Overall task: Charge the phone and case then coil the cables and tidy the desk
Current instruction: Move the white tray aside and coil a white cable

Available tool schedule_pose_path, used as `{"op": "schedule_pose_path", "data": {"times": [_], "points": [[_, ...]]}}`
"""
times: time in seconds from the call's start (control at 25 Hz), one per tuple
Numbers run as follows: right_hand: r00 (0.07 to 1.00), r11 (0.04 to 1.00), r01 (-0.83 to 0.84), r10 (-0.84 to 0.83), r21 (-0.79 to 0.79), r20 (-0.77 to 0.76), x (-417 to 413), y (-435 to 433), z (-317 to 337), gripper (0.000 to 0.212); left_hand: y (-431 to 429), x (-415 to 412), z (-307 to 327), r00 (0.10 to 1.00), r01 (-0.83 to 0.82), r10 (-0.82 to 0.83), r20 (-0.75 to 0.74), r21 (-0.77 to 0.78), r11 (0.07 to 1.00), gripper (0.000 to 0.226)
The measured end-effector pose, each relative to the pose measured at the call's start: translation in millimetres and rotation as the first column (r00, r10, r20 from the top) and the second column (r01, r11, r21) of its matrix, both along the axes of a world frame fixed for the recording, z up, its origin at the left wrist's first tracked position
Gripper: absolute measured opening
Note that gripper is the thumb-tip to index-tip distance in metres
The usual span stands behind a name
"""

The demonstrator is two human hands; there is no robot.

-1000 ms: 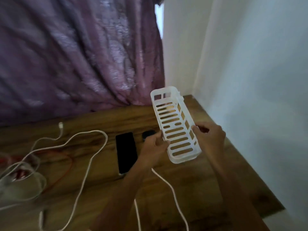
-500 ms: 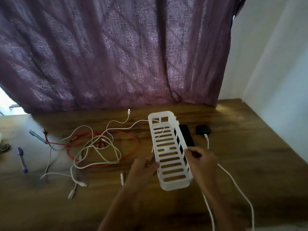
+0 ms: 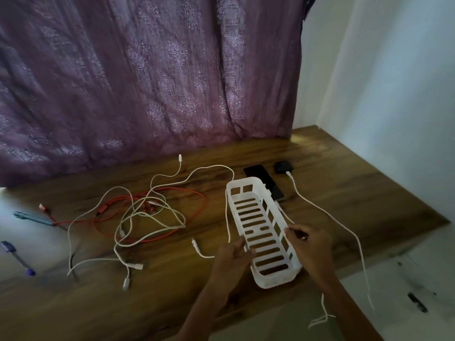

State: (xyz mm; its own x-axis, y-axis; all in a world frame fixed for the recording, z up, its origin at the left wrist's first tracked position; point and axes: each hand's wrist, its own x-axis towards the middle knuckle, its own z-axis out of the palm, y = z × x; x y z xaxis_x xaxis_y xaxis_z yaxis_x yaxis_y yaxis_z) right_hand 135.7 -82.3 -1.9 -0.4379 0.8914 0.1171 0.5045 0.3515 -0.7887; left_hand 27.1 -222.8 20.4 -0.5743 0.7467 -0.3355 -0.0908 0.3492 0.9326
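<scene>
Holding a white slotted basket (image 3: 261, 232) in both hands over the wooden desk (image 3: 369, 205).

Left hand (image 3: 234, 254) grasps the basket's left long wall and right hand (image 3: 310, 244) grasps the right wall, fingers curled over the rims. At twelve o'clock from the basket lies the dark phone (image 3: 264, 180), partly hidden behind its far corner. The black case (image 3: 283, 166) sits at one o'clock, just beside the phone, with a white cable (image 3: 320, 207) at its near side trailing toward five o'clock off the desk edge. At nine o'clock sprawls a tangle of white and red cables (image 3: 147, 212); farther that way lie two pens (image 3: 32, 217).
</scene>
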Motion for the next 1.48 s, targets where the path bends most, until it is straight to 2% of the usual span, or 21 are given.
{"op": "schedule_pose_path", "data": {"times": [0.32,0.56,0.68,0.76,0.84,1.04,1.12,1.16,1.24,1.32,1.4,1.48], "points": [[0.999,0.997,-0.031,0.032,0.067,-0.02,-3.9,-0.9,-13.8,0.014,0.7,-0.6,-16.7,0.998,-0.041,0.042,0.046,-0.021,0.999,0.037],[0.998,0.997,-0.049,0.051,0.058,-0.024,-3.6,2.9,-17.6,0.017,-1.4,2.0,-20.2,0.998,-0.055,0.056,0.041,-0.026,0.998,0.039],[0.996,0.998,-0.064,0.064,0.006,0.055,-3.2,3.4,-16.9,0.026,-4.7,5.3,-16.7,0.998,-0.065,0.065,-0.008,-0.039,0.997,0.04],[0.992,0.994,-0.066,0.056,0.091,0.112,-8.2,1.8,-11.8,0.039,-9.7,5.6,-9.1,0.993,-0.106,0.104,-0.062,-0.028,0.994,0.035],[0.993,0.969,-0.09,0.069,0.232,0.097,-19.1,-2.1,-2.4,0.045,-17.2,0.4,-3.9,0.98,-0.177,0.173,-0.098,-0.031,0.984,0.037],[0.966,0.869,-0.233,0.258,0.436,0.003,-69.2,-29.5,16.5,0.037,-47.5,-31.7,-3.1,0.932,-0.312,0.311,-0.185,0.026,0.95,0.043],[0.937,0.825,-0.311,0.351,0.473,0.004,-88.3,-48.8,18.2,0.033,-58.6,-46.8,-5.5,0.904,-0.344,0.341,-0.259,0.036,0.938,0.036],[0.913,0.81,-0.381,0.407,0.445,0.042,-97.6,-60.5,16.9,0.032,-64.7,-53.7,-6.0,0.89,-0.357,0.353,-0.289,0.04,0.933,0.032],[0.835,0.786,-0.55,0.527,0.283,0.159,-115.3,-82.2,8.7,0.035,-76.2,-70.5,-11.6,0.876,-0.335,0.322,-0.359,0.025,0.942,0.024],[0.767,0.774,-0.623,0.576,0.113,0.283,-127.2,-98.2,-9.9,0.039,-86.3,-83.9,-18.1,0.868,-0.304,0.269,-0.417,-0.019,0.952,0.03],[0.77,0.815,-0.577,0.523,0.051,0.366,-131.6,-110.1,-24.7,0.04,-96.3,-90.3,-18.1,0.861,-0.271,0.23,-0.453,-0.028,0.962,0.036],[0.813,0.87,-0.477,0.381,0.127,0.441,-135.0,-120.7,-33.6,0.038,-105.6,-95.8,-19.0,0.871,-0.233,0.203,-0.448,-0.013,0.972,0.032]]}}
